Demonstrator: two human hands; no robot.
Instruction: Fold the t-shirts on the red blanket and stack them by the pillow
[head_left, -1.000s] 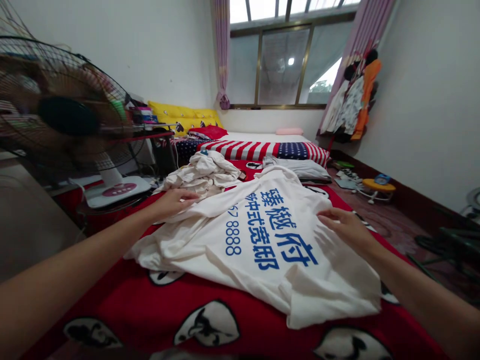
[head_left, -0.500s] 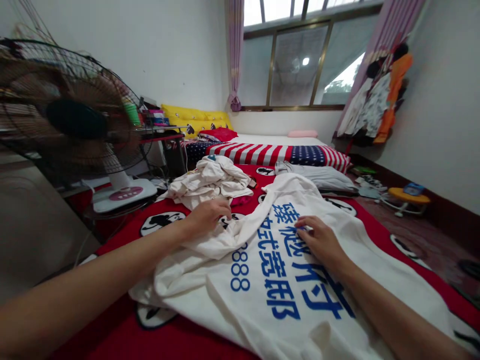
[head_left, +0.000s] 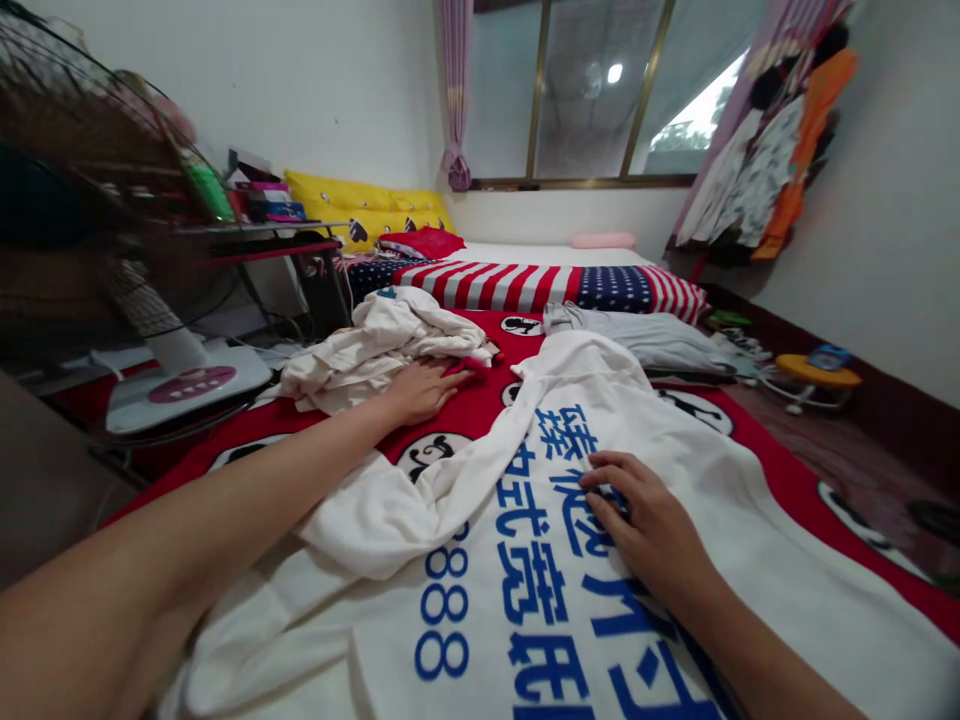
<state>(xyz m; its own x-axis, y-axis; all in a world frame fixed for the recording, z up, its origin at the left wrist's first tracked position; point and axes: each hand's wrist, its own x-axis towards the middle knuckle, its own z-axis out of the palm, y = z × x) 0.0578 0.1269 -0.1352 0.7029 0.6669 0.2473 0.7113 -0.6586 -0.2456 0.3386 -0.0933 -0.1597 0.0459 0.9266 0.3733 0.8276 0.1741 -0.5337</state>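
Note:
A white T-shirt (head_left: 525, 560) with blue printed characters and digits lies spread on a red bedspread (head_left: 487, 400) with black-and-white patches. My right hand (head_left: 637, 515) rests flat on the print, fingers stretched out. My left hand (head_left: 424, 388) reaches further away, fingers extended, touching the near edge of a crumpled pile of white clothes (head_left: 375, 345) and a small red bit of cloth at its fingertips. One sleeve or edge of the shirt is folded over towards the left.
A standing fan (head_left: 97, 230) with its white base stands at the left. A stars-and-stripes blanket (head_left: 540, 285), yellow pillows (head_left: 360, 205) and a grey folded cloth (head_left: 637, 340) lie beyond. Clothes hang on the right wall. A small yellow stool (head_left: 814, 375) stands on the floor.
My left hand let go of the shirt's edge and moved away to the pile of white clothes. My right hand slid from the shirt's right side to the print. The view moved closer.

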